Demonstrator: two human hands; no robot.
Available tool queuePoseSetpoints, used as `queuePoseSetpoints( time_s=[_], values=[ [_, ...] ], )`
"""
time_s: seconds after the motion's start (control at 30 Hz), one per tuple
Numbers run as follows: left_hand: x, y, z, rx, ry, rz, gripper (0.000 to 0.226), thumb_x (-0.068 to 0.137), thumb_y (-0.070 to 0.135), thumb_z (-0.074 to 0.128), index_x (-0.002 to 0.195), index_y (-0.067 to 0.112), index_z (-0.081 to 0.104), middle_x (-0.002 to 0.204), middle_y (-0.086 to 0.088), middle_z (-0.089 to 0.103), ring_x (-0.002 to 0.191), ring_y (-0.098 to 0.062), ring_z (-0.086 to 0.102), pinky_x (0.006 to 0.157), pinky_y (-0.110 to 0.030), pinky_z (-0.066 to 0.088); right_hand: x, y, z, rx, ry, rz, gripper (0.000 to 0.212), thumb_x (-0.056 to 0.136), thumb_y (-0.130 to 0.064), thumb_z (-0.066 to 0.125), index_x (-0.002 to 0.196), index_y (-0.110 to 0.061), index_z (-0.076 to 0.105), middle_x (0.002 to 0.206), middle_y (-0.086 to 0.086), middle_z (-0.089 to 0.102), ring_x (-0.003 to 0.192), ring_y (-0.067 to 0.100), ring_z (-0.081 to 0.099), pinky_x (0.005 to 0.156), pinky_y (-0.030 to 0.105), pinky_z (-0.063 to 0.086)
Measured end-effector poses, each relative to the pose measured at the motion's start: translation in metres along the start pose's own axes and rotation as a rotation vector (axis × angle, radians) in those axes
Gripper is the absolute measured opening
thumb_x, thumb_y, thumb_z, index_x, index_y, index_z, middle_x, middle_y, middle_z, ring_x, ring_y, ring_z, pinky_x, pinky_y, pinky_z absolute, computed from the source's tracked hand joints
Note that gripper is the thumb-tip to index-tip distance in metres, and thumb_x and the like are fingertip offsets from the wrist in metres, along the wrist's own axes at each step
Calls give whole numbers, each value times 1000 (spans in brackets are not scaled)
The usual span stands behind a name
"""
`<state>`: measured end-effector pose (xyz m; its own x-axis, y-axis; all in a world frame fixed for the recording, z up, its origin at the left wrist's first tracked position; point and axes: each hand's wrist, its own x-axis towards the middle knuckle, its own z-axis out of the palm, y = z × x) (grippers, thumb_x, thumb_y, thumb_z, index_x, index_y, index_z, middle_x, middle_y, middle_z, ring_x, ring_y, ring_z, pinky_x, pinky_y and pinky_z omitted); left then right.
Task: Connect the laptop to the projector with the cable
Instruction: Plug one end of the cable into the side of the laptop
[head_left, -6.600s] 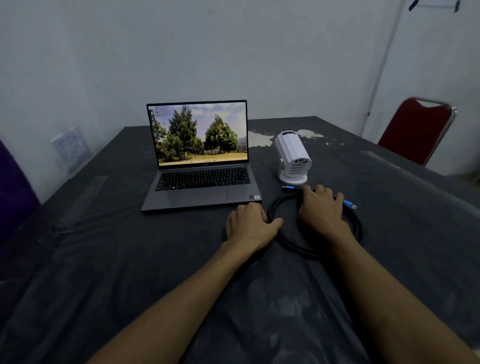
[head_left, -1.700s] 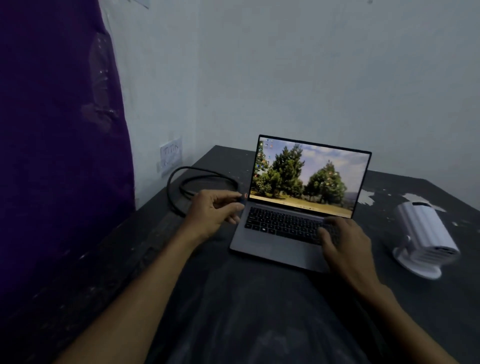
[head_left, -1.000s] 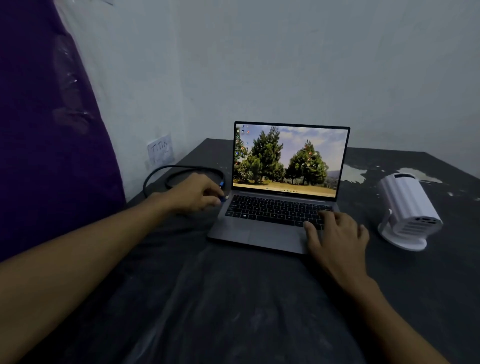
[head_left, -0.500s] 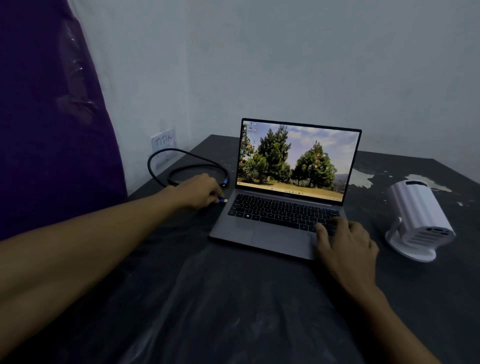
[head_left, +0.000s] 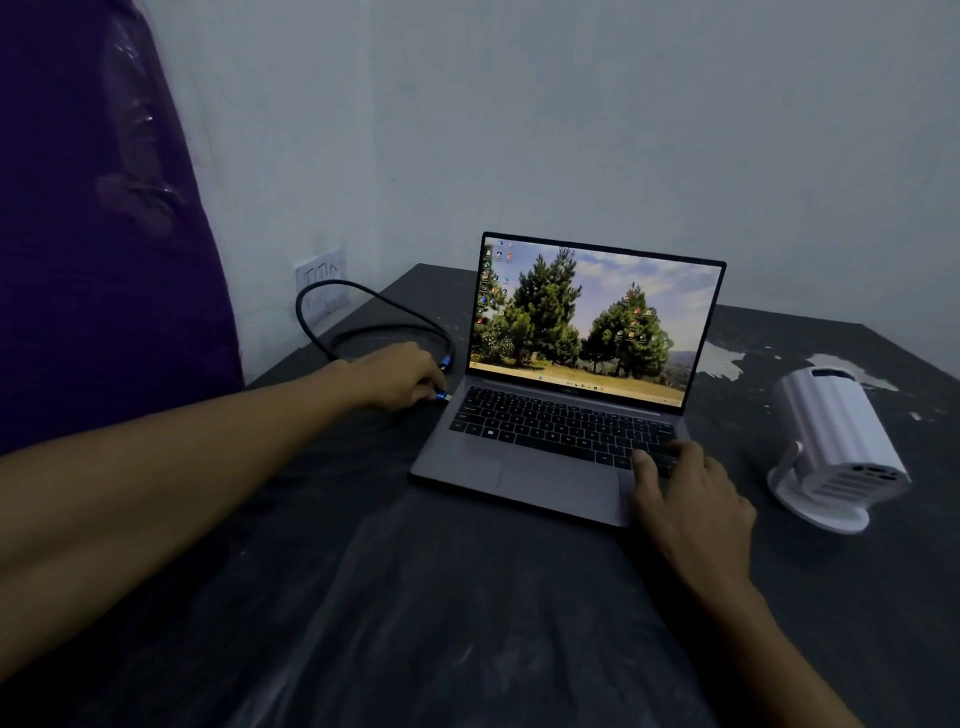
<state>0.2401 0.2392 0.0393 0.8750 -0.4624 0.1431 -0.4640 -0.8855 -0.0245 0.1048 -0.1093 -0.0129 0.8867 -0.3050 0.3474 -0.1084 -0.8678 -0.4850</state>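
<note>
While my left hand (head_left: 400, 375) lies at the left edge of the laptop (head_left: 561, 415), its fingers are closed around the blue plug (head_left: 443, 397) at one end of the black cable (head_left: 363, 312). The plug tip sits just at the laptop's left side, level with the rear of the keyboard; I cannot tell whether it is seated in a port. Behind my hand the cable runs in loose loops over the rear left corner of the table (head_left: 467, 623), partly rising in front of the wall, and a second blue-sleeved connector (head_left: 447, 362) shows just beside the lower left corner of the screen. My right hand (head_left: 685, 499) rests palm down on the laptop's front right corner, fingers spread loosely over the lower right keys and the palm rest; it grips nothing. The laptop is open, its screen lit with a picture of trees and desktop icons. The white projector (head_left: 836, 447) stands on its round base to the right of the laptop, apart from it, body tilted, its vented end facing me. No cable reaches it. The table is covered in dark sheeting. A labelled wall plate (head_left: 322, 283) sits on the wall behind the cable loops, and a purple mass (head_left: 93, 234) fills the left side of the view.
</note>
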Motion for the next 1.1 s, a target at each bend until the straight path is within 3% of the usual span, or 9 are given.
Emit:
queuePoseSetpoints(
  time_s=[0.2,0.33,0.6,0.73,0.83,1.1],
  values=[
    [1,-1,5,-43,20,-19,26,95,23,69,119,15,77,114,-8,69,109,-29,64,94,-42,51,2,2,2,-4,0,-14,57,99,-59,38,131,-16,57,126,13,67,120,32,60,108,58,38],
    [4,1,7,-69,27,-37,26,94,21,70,119,13,76,115,-9,77,109,-29,67,95,-42,53,3,4,4,-8,-6,-20,59,99,-62,36,131,-17,56,128,13,67,120,32,61,109,59,38],
    [6,-1,10,-77,40,42,25,96,18,67,118,11,76,111,-11,73,103,-31,67,88,-38,51,2,3,2,35,5,-37,56,100,-60,39,133,-17,55,129,12,67,121,29,60,110,56,36],
    [8,-3,10,-40,30,118,19,94,17,67,109,10,77,101,-12,72,94,-32,67,83,-39,50,2,1,-3,82,17,-46,61,98,-62,46,130,-12,57,124,16,68,113,33,62,96,47,44],
    [10,-3,9,-3,26,176,15,92,16,65,100,8,76,96,-10,70,89,-31,65,82,-43,51,2,0,-5,105,4,-54,63,96,-64,49,129,-11,57,123,13,69,112,31,63,84,38,36],
    [13,1,10,-25,12,139,16,93,15,64,101,9,77,99,-10,72,92,-29,67,83,-39,51,4,1,-4,132,-1,-17,63,94,-68,49,128,-16,57,123,10,68,110,29,64,83,38,37]
  ],
)
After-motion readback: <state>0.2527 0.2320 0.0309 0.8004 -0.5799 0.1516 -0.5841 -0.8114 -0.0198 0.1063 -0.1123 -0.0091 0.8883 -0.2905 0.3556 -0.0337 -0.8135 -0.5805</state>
